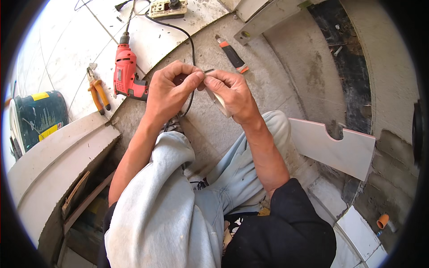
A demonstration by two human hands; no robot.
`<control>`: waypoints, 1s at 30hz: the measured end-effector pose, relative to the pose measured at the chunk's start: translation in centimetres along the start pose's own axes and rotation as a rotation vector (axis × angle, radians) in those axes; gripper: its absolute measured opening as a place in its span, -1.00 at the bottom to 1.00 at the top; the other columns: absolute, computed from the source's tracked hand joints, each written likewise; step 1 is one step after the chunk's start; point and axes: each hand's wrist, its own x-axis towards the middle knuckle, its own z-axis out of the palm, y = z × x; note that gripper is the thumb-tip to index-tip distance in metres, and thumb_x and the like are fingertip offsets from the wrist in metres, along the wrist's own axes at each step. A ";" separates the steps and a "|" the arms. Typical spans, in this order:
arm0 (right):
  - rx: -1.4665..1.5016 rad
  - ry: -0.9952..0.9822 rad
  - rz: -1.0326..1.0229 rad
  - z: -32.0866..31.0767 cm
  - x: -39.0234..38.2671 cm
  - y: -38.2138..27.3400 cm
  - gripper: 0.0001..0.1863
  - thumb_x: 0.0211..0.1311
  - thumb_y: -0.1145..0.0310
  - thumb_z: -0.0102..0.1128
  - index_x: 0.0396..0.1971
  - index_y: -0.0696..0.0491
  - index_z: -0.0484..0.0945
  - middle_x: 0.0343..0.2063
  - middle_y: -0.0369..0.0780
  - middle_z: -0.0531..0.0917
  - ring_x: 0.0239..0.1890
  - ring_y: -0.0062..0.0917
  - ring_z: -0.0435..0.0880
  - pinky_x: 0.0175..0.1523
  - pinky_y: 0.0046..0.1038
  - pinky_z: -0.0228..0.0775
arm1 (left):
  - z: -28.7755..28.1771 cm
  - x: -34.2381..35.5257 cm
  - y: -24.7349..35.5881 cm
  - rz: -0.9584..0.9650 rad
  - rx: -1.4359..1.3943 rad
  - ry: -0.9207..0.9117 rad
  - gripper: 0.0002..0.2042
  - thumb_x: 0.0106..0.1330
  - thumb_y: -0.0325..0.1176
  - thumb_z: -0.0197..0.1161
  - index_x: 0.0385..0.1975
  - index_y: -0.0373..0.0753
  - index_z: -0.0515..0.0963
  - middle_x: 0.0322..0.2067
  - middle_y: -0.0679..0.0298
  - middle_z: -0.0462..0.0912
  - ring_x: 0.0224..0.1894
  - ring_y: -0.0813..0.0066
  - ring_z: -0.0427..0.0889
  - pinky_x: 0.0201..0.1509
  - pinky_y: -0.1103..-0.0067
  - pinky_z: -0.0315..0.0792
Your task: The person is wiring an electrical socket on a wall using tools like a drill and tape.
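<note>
My left hand (175, 89) and my right hand (233, 94) meet in front of me above the floor, thumbs and forefingers pinched together. Under the right fingers sits a pale, flat, cream-coloured piece with a rounded edge (220, 103), whose kind I cannot make out. A short dark tip (209, 70) sticks out between the fingertips; what the left fingers pinch is mostly hidden. Left of the left hand lies a red power drill (126, 69) with a long bit. Beyond the right hand is a black and orange utility knife (232, 57) on the floor.
Orange-handled pliers (97, 91) lie on white tiles beside a dark green bucket (44, 117). A black cable (190, 38) runs from near the power socket block (166, 9) behind my hands. A spirit level (272, 20) lies at the back; a notched tile (333, 147) is at right.
</note>
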 end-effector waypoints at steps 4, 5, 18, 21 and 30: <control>0.099 0.010 0.047 0.1 -0.1 0.0 -0.76 0.37 0.38 0.21 -0.16 0.26 0.68 -0.27 -0.21 0.73 -0.18 -0.63 0.65 0.00 -0.58 0.47 | -0.3 0.0 0.4 0.001 0.087 -0.032 -0.82 0.34 -0.37 0.34 -0.27 -0.39 0.63 -0.43 0.26 0.71 -0.33 0.61 0.68 -0.22 0.66 0.54; 0.133 0.022 0.053 0.3 -0.1 -0.1 -0.76 0.35 0.38 0.23 -0.16 0.25 0.68 -0.28 -0.22 0.74 -0.19 -0.63 0.66 -0.01 -0.59 0.47 | -0.3 0.1 0.6 -0.001 0.087 -0.032 -0.82 0.34 -0.37 0.34 -0.27 -0.39 0.63 -0.43 0.26 0.71 -0.33 0.61 0.68 -0.22 0.66 0.54; -0.107 0.284 -0.079 0.7 -0.7 -0.8 -0.80 0.28 0.39 0.30 -0.25 0.23 0.70 -0.45 -0.27 0.72 -0.40 -0.72 0.62 -0.28 -0.62 0.47 | 0.9 -0.1 1.6 0.441 0.440 0.108 -0.89 0.18 -0.57 0.36 -0.31 -0.32 0.65 -0.37 0.24 0.68 -0.34 0.48 0.69 -0.22 0.58 0.58; -0.153 0.318 -0.118 1.1 -0.9 -1.2 -0.81 0.26 0.41 0.30 -0.27 0.24 0.69 -0.45 -0.26 0.72 -0.41 -0.71 0.63 -0.28 -0.60 0.49 | 1.1 -0.1 1.7 0.515 0.522 0.099 -0.87 0.11 -0.60 0.37 -0.34 -0.30 0.66 -0.38 0.21 0.67 -0.34 0.40 0.69 -0.25 0.57 0.56; -0.290 0.311 -0.144 1.3 -1.2 -1.7 -0.85 0.22 0.44 0.30 -0.31 0.22 0.68 -0.44 -0.21 0.74 -0.37 -0.63 0.68 -0.19 -0.53 0.52 | 1.0 0.1 1.5 0.572 0.614 0.077 -0.88 0.07 -0.56 0.39 -0.37 -0.29 0.65 -0.40 0.19 0.66 -0.37 0.27 0.68 -0.27 0.50 0.55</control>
